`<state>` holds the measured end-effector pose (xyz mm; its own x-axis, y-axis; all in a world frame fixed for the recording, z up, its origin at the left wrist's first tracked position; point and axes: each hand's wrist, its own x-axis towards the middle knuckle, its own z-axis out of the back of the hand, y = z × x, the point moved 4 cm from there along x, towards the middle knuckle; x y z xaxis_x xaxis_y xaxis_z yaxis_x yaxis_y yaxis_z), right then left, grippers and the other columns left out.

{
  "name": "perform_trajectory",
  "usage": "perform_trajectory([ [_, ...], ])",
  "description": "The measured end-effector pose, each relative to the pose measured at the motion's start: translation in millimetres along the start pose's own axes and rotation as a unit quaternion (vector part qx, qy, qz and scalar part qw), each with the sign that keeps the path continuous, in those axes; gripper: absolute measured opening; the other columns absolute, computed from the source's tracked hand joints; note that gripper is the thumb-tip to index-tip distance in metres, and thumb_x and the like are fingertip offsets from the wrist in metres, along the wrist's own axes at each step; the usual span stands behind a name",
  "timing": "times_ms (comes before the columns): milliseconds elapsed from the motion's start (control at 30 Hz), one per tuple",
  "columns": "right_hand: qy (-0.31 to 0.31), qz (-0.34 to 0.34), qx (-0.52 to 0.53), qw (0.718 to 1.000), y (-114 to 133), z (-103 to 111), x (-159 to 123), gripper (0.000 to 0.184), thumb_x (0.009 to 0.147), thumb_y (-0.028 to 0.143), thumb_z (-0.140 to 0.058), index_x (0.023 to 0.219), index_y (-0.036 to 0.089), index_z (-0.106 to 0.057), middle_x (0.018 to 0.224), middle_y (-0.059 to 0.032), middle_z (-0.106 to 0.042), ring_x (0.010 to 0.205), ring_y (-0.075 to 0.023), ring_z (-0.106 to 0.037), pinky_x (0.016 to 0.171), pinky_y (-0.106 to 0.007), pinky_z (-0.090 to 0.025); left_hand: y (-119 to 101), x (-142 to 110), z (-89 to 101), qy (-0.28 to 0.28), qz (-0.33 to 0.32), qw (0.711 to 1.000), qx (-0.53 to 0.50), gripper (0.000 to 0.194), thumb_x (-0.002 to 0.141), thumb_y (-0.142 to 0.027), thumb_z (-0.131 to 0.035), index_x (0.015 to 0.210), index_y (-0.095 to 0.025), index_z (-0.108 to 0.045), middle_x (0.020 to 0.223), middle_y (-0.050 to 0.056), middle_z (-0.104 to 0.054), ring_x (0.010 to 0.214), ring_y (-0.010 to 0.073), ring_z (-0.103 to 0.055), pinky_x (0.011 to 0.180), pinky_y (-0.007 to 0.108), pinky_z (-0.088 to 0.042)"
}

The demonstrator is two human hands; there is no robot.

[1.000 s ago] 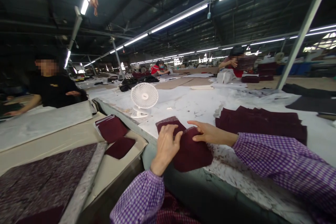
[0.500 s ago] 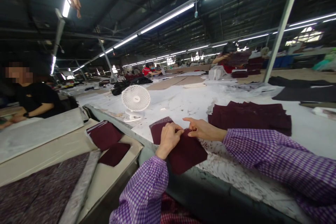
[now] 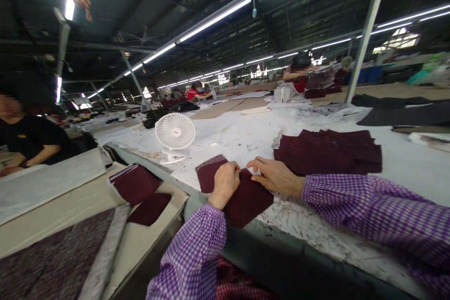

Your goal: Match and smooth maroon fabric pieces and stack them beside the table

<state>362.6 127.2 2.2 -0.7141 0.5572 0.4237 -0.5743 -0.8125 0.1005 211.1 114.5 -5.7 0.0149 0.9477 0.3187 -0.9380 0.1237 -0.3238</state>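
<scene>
A small stack of dark maroon fabric pieces [image 3: 246, 204] lies at the near edge of the white-covered table [image 3: 246, 138]. My left hand [image 3: 225, 183] rests on the stack with its fingers curled over the top piece's far edge. Beside it, my right hand [image 3: 276, 176] lies on the same stack, fingers bent and pinching at that edge. Both arms wear purple checked sleeves. A wide pile of maroon fabric pieces [image 3: 328, 152] sits on the table to the right, beyond my right hand.
A small white desk fan [image 3: 175, 135] stands behind the stack. On the lower beige table at left lie a maroon bundle [image 3: 135, 183], a single maroon piece [image 3: 149, 208] and speckled cloth [image 3: 52, 253]. A person in black [image 3: 33, 138] works at far left; others work farther back. A metal post [image 3: 365, 33] rises at right.
My left hand went from flat on the stack to curled over its edge. My right hand's fingers drew in to pinch the same edge. The view shifted slightly to the right.
</scene>
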Motion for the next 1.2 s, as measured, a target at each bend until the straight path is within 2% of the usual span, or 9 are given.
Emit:
perform_trajectory([
  [133, 0.010, 0.015, -0.008, 1.000, -3.6, -6.3, 0.9, 0.028, 0.092, 0.035, -0.046, 0.112, 0.023, -0.062, 0.097, -0.0054, -0.057, 0.084, -0.0167, -0.055, 0.072, -0.027, -0.041, 6.1, 4.3, 1.8, 0.005, 0.001, 0.999, -0.048, 0.018, 0.084, -0.019, -0.050, 0.084, -0.017, -0.068, 0.089, 0.007, -0.070, 0.088, 0.0199, -0.062, 0.081, 0.028, -0.043],
  [267, 0.030, 0.018, -0.006, 0.999, -9.7, -12.5, 1.3, 0.028, 0.092, 0.036, -0.045, 0.107, 0.025, -0.066, 0.096, -0.0057, -0.057, 0.086, -0.0173, -0.055, 0.074, -0.028, -0.042, 12.4, 8.1, 4.8, 0.033, 0.005, 0.992, -0.118, 0.035, 0.091, -0.031, -0.040, 0.082, -0.016, -0.071, 0.078, 0.005, -0.071, 0.078, 0.0179, -0.063, 0.073, 0.027, -0.044],
  [367, 0.020, 0.016, -0.003, 1.000, -9.4, -12.5, 0.4, 0.026, 0.091, 0.035, -0.047, 0.107, 0.024, -0.064, 0.097, -0.0054, -0.057, 0.086, -0.0176, -0.055, 0.074, -0.028, -0.042, 15.0, 8.1, 4.9, 0.053, 0.023, 0.990, -0.131, 0.025, 0.084, -0.032, -0.052, 0.085, -0.017, -0.073, 0.080, 0.004, -0.072, 0.080, 0.0183, -0.063, 0.074, 0.027, -0.044],
  [433, 0.007, -0.001, 0.006, 1.000, -8.1, -11.0, -0.4, 0.024, 0.090, 0.034, -0.051, 0.108, 0.022, -0.061, 0.100, -0.0053, -0.058, 0.087, -0.0177, -0.056, 0.074, -0.028, -0.042, 15.2, 6.8, 3.4, 0.046, 0.033, 0.991, -0.121, 0.017, 0.076, -0.026, -0.063, 0.087, -0.020, -0.073, 0.086, 0.003, -0.072, 0.085, 0.0186, -0.063, 0.077, 0.027, -0.044],
  [500, -0.006, -0.025, 0.014, 1.000, -7.2, -9.2, -1.1, 0.026, 0.087, 0.032, -0.054, 0.110, 0.019, -0.057, 0.100, -0.0055, -0.058, 0.086, -0.0176, -0.056, 0.074, -0.028, -0.041, 14.7, 4.9, 1.4, 0.025, 0.035, 0.993, -0.107, 0.017, 0.074, -0.020, -0.065, 0.089, -0.021, -0.073, 0.090, 0.003, -0.072, 0.086, 0.0178, -0.063, 0.079, 0.027, -0.044],
  [600, -0.007, -0.038, 0.013, 0.999, -6.0, -7.8, -1.5, 0.028, 0.087, 0.032, -0.056, 0.111, 0.018, -0.056, 0.099, -0.0056, -0.059, 0.083, -0.0171, -0.056, 0.073, -0.029, -0.042, 12.9, 2.4, -2.1, 0.005, 0.015, 0.996, -0.092, 0.019, 0.076, -0.018, -0.064, 0.092, -0.021, -0.073, 0.091, 0.002, -0.070, 0.087, 0.0163, -0.061, 0.080, 0.026, -0.044],
  [767, 0.016, 0.002, -0.019, 1.000, -4.7, -9.4, -1.3, 0.027, 0.092, 0.034, -0.046, 0.106, 0.021, -0.065, 0.100, -0.0070, -0.057, 0.087, -0.0177, -0.055, 0.077, -0.030, -0.042, 9.0, -0.8, -3.6, 0.000, -0.031, 0.997, -0.066, 0.021, 0.080, -0.018, -0.060, 0.097, -0.023, -0.072, 0.091, 0.002, -0.066, 0.087, 0.0157, -0.059, 0.079, 0.025, -0.044],
  [1000, 0.015, 0.007, -0.016, 1.000, -6.9, -11.8, -1.7, 0.028, 0.092, 0.035, -0.045, 0.102, 0.022, -0.068, 0.097, -0.0072, -0.057, 0.087, -0.0174, -0.053, 0.080, -0.030, -0.041, -0.7, -9.1, -2.6, -0.017, -0.111, 0.994, 0.016, 0.028, 0.087, -0.017, -0.050, 0.102, -0.029, -0.071, 0.087, 0.003, -0.061, 0.088, 0.0166, -0.055, 0.078, 0.025, -0.043],
  [1200, 0.021, 0.001, -0.015, 1.000, -8.1, -13.4, -0.3, 0.027, 0.092, 0.035, -0.047, 0.102, 0.021, -0.068, 0.097, -0.0075, -0.058, 0.088, -0.0185, -0.053, 0.080, -0.031, -0.041, -3.2, -11.3, -2.5, 0.004, -0.135, 0.990, 0.050, 0.031, 0.091, -0.020, -0.044, 0.102, -0.029, -0.071, 0.087, 0.004, -0.059, 0.088, 0.0172, -0.053, 0.079, 0.027, -0.042],
])
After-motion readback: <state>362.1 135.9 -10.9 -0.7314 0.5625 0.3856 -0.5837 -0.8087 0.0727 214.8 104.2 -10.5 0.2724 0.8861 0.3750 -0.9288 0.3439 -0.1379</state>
